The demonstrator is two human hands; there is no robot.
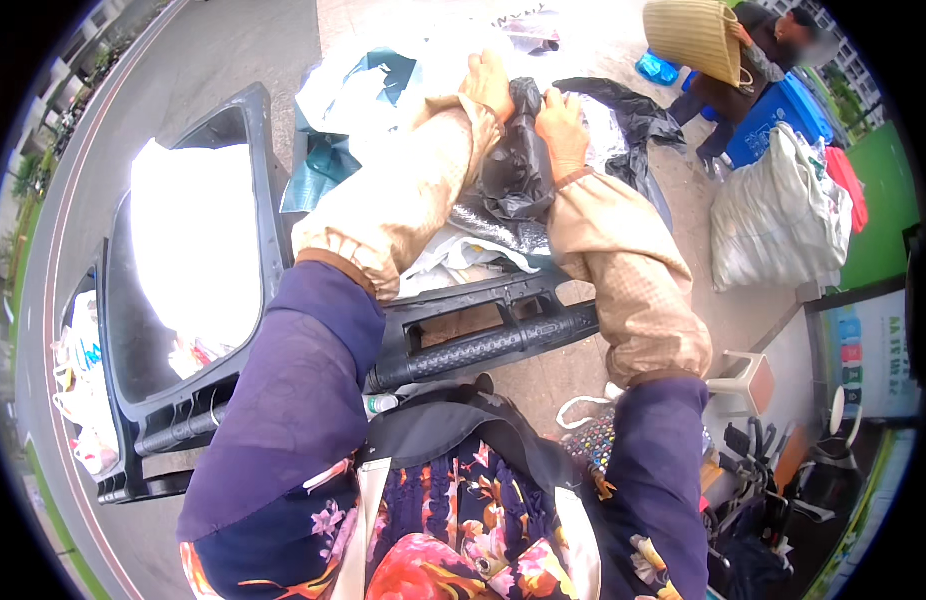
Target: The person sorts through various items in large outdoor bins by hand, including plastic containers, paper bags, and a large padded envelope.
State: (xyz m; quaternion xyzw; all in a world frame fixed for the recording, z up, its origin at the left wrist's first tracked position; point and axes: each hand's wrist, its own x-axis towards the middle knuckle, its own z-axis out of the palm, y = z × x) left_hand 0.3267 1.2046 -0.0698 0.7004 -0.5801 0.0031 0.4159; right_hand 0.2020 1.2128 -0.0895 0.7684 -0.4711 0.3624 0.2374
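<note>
A black plastic bag (517,165) hangs bunched between my two hands, over an open dark wheeled bin with a ridged handle bar (485,349). My left hand (488,84) is closed at the bag's left edge, its wrist in a beige sleeve cover. My right hand (564,131) grips the bag's upper right edge. Under the bag lie crumpled silvery foil material (500,229) and a white plastic bag (463,251). More black plastic (628,105) spreads to the right of my right hand. Green and white sacking (324,169) drapes over the bin's left side; bright glare hides its far part.
Two more dark bins with white bags stand at the left, the nearer with a wide rim (264,187). At the right are a stuffed white sack (782,214), a blue bin (782,120), a small stool (748,382) and a person holding a woven basket (691,41).
</note>
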